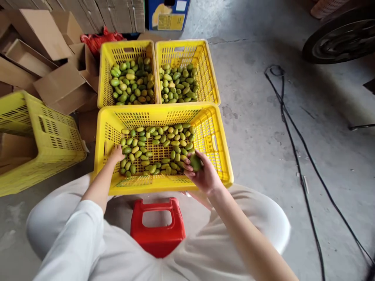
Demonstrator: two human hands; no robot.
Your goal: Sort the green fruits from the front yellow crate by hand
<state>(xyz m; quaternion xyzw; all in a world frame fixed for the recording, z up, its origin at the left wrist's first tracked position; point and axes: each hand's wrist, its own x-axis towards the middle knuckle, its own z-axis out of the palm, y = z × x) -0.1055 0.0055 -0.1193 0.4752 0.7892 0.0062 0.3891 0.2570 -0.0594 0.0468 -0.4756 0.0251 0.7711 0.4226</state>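
Small green and yellowish mangoes point(166, 143) lie scattered over the slatted floor of the near yellow crate point(159, 188), which sits just in front of my knees. My right hand point(206, 173) has its fingers curled round a larger-looking green mango point(195, 162), held over the crate's right side. At the left inner wall, my left hand point(117, 153) reaches down among the mangoes with its fingers bent inward. Whatever those fingers grip, if anything, is hidden.
Beyond stand two yellow crates of mangoes, one left point(128, 47) and one right point(211, 78). Another yellow crate point(58, 130) holds cardboard. Cardboard boxes point(63, 84) pile up behind it. A red stool point(158, 238) is between my legs; a black cable point(299, 168) crosses the floor.
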